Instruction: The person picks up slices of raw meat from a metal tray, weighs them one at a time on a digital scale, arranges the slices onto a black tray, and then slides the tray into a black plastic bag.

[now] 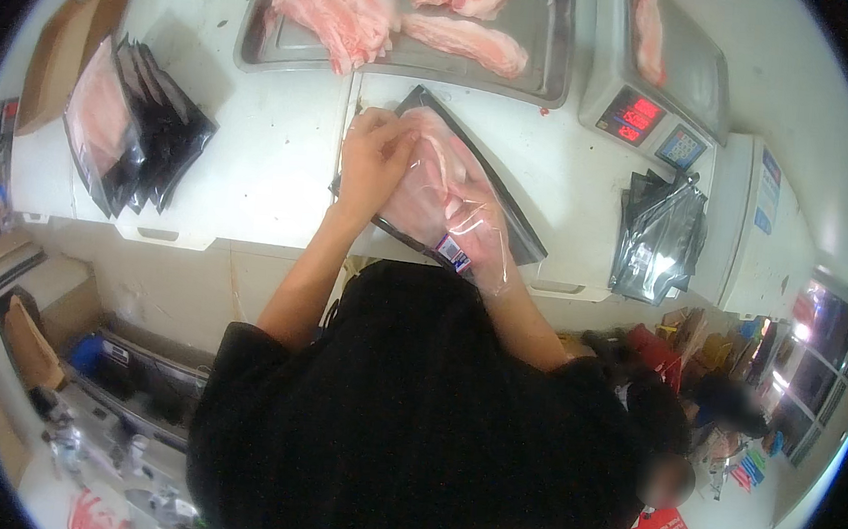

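A vacuum pouch (522, 238) with a clear front and a black back lies aslant on the white worktop before me. Pale pink slices of pork belly (431, 162) are inside it, and a small printed label (454, 252) shows near its lower edge. My right hand (482, 228) is under the clear film, inside the pouch, with its fingers on the end of a pork strip. From outside, my left hand (376, 158) pinches the film and the meat at the pouch's upper left part. Its fingertips are partly hidden.
Behind the pouch, a metal tray (548, 67) holds pork belly slices (338, 15). A digital scale (670, 112) bears one strip (650, 37). Filled pouches (103, 109) stand leaning at left; flat black pouches (658, 237) lie at right. Another person (666, 436) is behind me.
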`<state>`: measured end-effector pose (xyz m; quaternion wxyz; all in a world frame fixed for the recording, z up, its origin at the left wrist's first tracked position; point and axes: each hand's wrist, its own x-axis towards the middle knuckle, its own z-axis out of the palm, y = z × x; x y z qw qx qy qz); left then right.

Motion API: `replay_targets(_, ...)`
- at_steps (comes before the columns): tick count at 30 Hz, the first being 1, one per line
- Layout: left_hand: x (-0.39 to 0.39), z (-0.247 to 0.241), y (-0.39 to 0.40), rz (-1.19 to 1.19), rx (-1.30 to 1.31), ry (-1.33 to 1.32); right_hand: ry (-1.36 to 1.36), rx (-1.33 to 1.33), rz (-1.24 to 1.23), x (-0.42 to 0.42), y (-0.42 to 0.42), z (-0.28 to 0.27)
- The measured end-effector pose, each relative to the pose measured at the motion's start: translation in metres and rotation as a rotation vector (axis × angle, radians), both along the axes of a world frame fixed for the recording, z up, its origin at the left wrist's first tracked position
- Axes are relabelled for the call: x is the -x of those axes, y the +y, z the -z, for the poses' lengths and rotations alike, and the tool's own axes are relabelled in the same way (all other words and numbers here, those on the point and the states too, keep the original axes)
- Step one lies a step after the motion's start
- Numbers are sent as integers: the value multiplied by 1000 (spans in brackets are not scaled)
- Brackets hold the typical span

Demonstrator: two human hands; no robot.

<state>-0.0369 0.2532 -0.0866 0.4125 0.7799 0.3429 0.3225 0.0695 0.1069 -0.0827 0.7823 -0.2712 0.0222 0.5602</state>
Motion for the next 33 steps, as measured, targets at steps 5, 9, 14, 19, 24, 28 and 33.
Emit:
replay_targets(5,-2,1,-2,-17,-71,25,140,-56,24,-2,-9,2)
replay_targets(9,-3,-1,0,-18,-8,79,-92,-78,96,3,-30,-12)
replay_targets(14,-12,-14,-3,10,-62,166,-205,341,132,3,-50,-26)
replay_targets(19,-15,-20,-5,24,-34,187,-27,145,239,1,-67,-17)
replay_targets(24,-15,-18,-7,57,-155,259,179,-72,340,-3,-94,2)
replay_targets(28,-20,-21,-15,81,-170,296,47,211,373,-5,-132,-4)
replay_targets(33,-27,-38,-47,62,-211,402,-939,749,398,-82,-186,-23)
